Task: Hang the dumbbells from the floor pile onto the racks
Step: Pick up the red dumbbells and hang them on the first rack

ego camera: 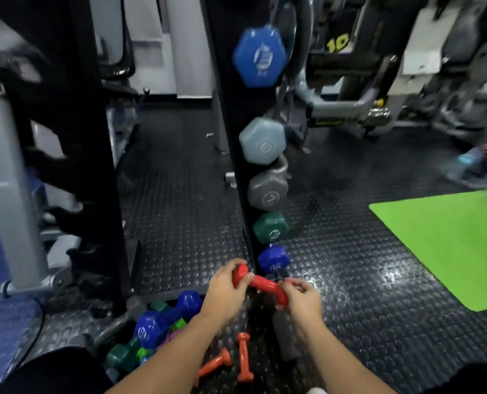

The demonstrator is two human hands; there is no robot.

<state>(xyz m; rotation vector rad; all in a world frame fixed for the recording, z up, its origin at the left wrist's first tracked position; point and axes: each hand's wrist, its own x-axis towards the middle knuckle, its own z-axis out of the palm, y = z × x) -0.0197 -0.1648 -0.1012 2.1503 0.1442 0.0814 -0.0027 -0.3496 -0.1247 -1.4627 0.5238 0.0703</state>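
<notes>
A red dumbbell (262, 285) is held level at the foot of the tall black rack (240, 172). My left hand (227, 291) grips its left head and my right hand (302, 297) grips its right head. Up the rack's right side hang several dumbbells: a blue one (273, 258) lowest, a green one (270, 227), a grey one (267, 191), a pale blue one (262, 140) and a large blue one (259, 56) at the top. The floor pile (154, 334) lies lower left, with blue, green and purple dumbbells. Two small orange dumbbells (243, 356) lie on the floor between my arms.
Black studded rubber floor (336, 280) all around. A green mat (452, 251) lies to the right. A second black upright (103, 166) and a grey machine frame (6, 194) stand on the left. More gym machines fill the back right.
</notes>
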